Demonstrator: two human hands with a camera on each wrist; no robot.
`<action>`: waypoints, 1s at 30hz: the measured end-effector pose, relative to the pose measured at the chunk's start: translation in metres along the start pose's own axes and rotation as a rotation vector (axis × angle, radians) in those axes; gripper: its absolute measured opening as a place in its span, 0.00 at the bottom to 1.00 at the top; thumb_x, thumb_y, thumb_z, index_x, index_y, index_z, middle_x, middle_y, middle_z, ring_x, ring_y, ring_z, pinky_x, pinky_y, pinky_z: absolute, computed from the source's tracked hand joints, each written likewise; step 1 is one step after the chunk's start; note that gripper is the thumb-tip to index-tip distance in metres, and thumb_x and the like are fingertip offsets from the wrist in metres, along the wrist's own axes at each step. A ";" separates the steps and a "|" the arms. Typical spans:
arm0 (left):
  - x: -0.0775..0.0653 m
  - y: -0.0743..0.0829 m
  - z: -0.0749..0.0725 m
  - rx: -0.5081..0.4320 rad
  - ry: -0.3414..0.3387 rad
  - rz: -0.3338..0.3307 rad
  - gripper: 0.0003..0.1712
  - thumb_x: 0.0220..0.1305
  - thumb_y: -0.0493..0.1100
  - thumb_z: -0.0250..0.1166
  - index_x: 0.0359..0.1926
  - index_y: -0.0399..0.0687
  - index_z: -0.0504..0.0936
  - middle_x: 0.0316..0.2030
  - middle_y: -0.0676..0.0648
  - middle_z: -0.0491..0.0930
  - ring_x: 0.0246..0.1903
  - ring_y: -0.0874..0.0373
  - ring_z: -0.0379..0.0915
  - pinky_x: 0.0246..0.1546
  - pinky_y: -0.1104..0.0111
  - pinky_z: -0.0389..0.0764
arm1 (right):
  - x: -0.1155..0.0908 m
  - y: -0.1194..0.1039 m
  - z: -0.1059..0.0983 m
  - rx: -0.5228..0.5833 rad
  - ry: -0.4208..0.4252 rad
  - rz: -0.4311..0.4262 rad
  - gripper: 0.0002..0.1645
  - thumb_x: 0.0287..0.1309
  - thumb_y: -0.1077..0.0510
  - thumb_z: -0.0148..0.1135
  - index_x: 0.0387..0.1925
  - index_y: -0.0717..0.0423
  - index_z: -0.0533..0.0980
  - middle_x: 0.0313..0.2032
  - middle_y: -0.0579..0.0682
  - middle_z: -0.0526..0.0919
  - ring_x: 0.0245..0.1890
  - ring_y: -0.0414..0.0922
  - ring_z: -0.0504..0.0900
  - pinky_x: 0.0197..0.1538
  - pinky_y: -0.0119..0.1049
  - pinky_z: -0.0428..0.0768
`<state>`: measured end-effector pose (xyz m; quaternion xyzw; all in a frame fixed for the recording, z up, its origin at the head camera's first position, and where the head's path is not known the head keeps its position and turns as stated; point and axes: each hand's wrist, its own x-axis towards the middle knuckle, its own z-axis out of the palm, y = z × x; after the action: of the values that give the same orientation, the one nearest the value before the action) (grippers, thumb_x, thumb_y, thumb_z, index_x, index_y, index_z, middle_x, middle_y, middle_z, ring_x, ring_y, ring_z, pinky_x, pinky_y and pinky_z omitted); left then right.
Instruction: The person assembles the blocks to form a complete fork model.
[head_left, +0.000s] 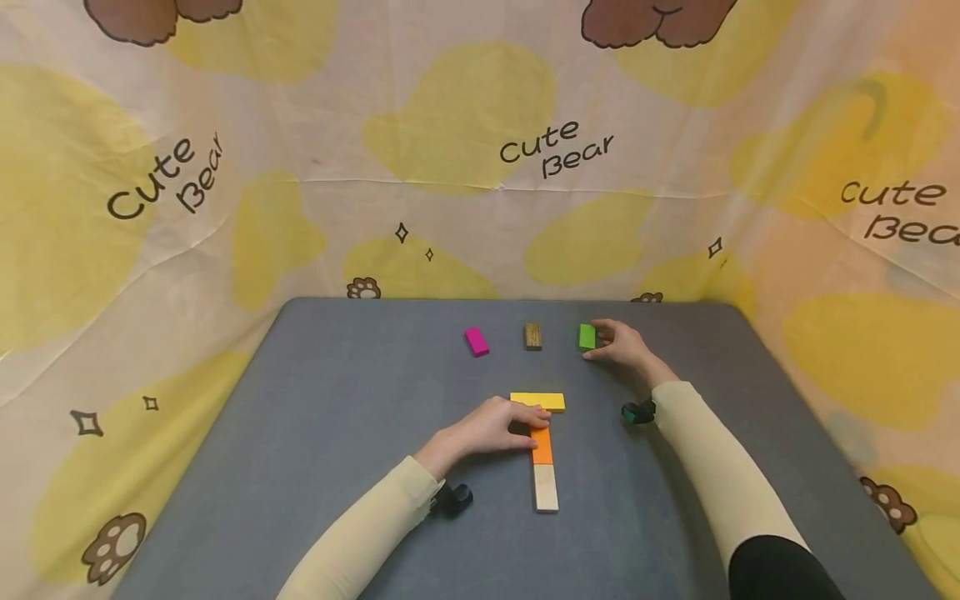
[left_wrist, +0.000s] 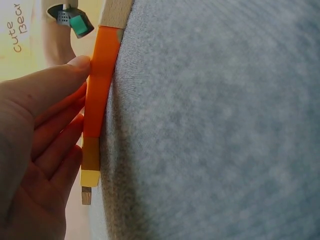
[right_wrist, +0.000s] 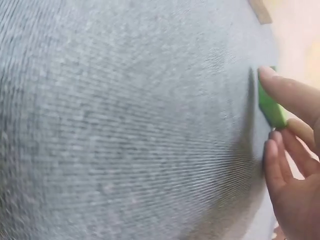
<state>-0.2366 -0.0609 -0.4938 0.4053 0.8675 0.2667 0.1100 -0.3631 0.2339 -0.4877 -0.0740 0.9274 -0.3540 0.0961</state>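
Note:
On the grey table, my left hand (head_left: 491, 427) rests at the orange block (head_left: 541, 447), thumb at its near side and fingers reaching over its far part. In the left wrist view the fingers lie fairly straight along the orange block (left_wrist: 99, 85). A yellow block (head_left: 555, 402) lies crosswise at the orange block's far end, and a pale wooden block (head_left: 546, 490) adjoins its near end. Farther back on the right, my right hand (head_left: 624, 346) pinches a green block (head_left: 587, 337) between thumb and finger; the right wrist view shows the green block (right_wrist: 270, 105) near the table surface.
A magenta block (head_left: 476, 342) and a brown wood-grained block (head_left: 532, 337) lie in the back row, left of the green one. Behind the grey table (head_left: 337, 417) hangs a patterned cloth (head_left: 450, 125). Dark devices sit at both wrists.

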 end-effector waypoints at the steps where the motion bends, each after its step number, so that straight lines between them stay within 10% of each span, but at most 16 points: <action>1: 0.000 0.000 0.000 -0.001 0.000 0.000 0.24 0.61 0.52 0.66 0.58 0.59 0.80 0.60 0.62 0.78 0.64 0.67 0.71 0.66 0.67 0.71 | 0.001 0.002 0.001 -0.005 0.002 0.002 0.48 0.53 0.55 0.71 0.71 0.59 0.58 0.70 0.65 0.63 0.68 0.63 0.66 0.66 0.57 0.70; 30: 0.000 -0.001 0.000 -0.008 -0.013 -0.003 0.24 0.62 0.53 0.66 0.59 0.59 0.79 0.60 0.62 0.77 0.64 0.67 0.71 0.66 0.67 0.71 | -0.002 0.006 0.007 0.069 0.089 0.023 0.44 0.52 0.54 0.72 0.68 0.59 0.63 0.66 0.64 0.69 0.66 0.60 0.71 0.65 0.54 0.72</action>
<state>-0.2374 -0.0620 -0.4942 0.4054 0.8663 0.2672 0.1177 -0.3600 0.2336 -0.4966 -0.0441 0.9187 -0.3877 0.0614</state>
